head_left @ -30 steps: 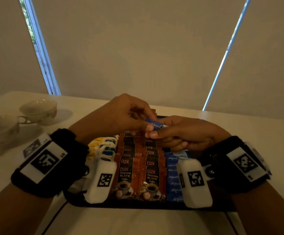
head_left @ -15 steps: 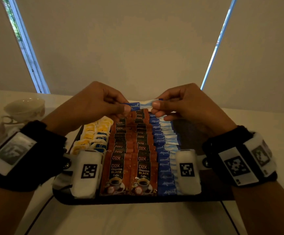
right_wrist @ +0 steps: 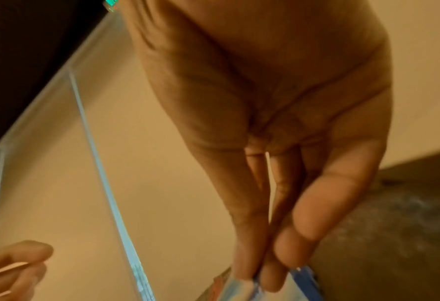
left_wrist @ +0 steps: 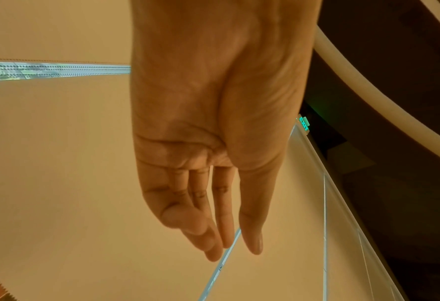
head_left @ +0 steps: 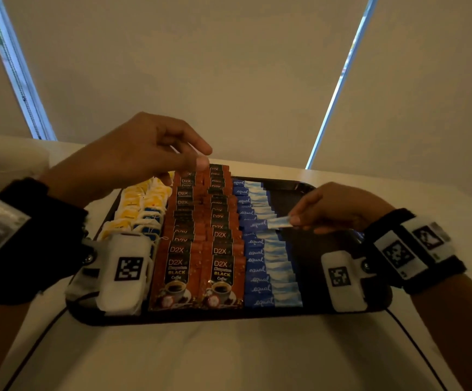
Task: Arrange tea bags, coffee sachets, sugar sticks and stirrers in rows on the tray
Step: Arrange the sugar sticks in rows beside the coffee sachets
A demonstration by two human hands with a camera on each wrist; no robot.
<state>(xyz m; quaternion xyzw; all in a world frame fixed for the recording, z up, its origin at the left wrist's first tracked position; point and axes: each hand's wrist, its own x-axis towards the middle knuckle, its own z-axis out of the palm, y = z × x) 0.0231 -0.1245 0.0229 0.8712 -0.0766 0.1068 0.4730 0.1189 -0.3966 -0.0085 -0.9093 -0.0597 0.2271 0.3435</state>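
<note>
On the tray (head_left: 299, 185), going from left: tea bags (head_left: 141, 204), two rows of coffee sachets (head_left: 201, 235), then the sugar stick row (head_left: 263, 263). The left hand (head_left: 133, 156) hovers above the far sachets, fingers relaxed, holding nothing. The right hand (head_left: 339, 207) pinches one sugar stick (head_left: 268, 223) by its right end; its long axis runs left-right, pointing left, over the row's middle.

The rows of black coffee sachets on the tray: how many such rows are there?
2. The left row of coffee sachets lies beside the tea bags; the right row of coffee sachets lies beside the blue sugar sticks. The left hand hides part of their far ends.
</note>
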